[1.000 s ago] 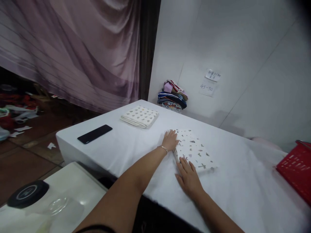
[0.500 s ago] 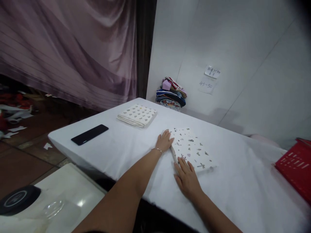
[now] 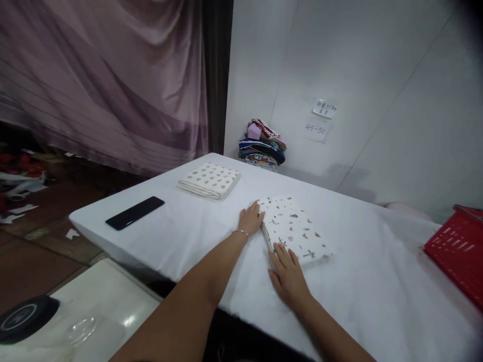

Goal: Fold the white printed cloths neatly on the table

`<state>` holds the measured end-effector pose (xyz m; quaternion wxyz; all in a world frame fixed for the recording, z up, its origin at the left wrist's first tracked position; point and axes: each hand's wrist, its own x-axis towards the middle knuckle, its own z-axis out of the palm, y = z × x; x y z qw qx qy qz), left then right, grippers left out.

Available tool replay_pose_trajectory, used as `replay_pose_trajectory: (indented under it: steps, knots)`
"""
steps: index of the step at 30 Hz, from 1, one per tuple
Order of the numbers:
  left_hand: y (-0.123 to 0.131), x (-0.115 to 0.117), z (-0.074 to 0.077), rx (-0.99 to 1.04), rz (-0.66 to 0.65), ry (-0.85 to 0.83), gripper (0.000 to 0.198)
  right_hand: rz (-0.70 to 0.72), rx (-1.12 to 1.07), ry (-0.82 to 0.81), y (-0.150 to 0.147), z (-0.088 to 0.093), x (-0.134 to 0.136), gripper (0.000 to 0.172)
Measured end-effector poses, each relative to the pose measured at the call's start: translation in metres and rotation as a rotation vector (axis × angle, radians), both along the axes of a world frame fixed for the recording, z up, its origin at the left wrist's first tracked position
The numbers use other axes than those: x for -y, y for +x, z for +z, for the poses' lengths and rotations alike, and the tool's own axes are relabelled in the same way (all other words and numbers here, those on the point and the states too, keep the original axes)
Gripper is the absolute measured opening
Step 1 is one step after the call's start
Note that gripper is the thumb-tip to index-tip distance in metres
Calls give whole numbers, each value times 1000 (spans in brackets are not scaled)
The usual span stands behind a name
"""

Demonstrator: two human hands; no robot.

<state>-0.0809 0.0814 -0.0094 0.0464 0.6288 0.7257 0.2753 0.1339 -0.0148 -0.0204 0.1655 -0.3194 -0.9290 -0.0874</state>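
A folded white cloth [image 3: 296, 223] with small printed leaf-like motifs lies flat on the white-covered table [image 3: 362, 296]. My left hand [image 3: 251, 219], with a thin bracelet at the wrist, rests against the cloth's left corner, its fingers stretched out. At the near edge of the same cloth lies my right hand [image 3: 287, 274], fingers spread, the tips on the fabric. Neither hand grips the cloth. Farther back on the left is a second folded cloth [image 3: 209, 179], white with rows of grey shapes.
A black phone [image 3: 135, 212] lies near the table's left edge. Stacked folded fabrics [image 3: 262, 143] stand beyond the far edge by the wall. On the right is a red plastic basket [image 3: 456, 251]. A pale stool-like surface [image 3: 124, 301] at lower left holds a round black object [image 3: 28, 318].
The whole view has shifted slightly, so things appear a little further left. Both hands stay at the same places on the cloth, which lies as before.
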Motion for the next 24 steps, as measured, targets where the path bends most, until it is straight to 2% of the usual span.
replay_pose_trajectory:
  steps: [6, 15, 19, 24]
  knots:
    - [3, 1, 2, -19, 18, -20, 42, 1, -3, -26, -1, 3, 0, 47]
    - [1, 4, 5, 1, 4, -5, 37, 4, -3, -39, 3, 3, 16, 48]
    - [1, 3, 4, -13, 9, 12, 37, -7, 16, -120, 0, 16, 13, 52]
    - [1, 3, 4, -13, 10, 31, 36, -54, 11, -177, -19, 31, -8, 58]
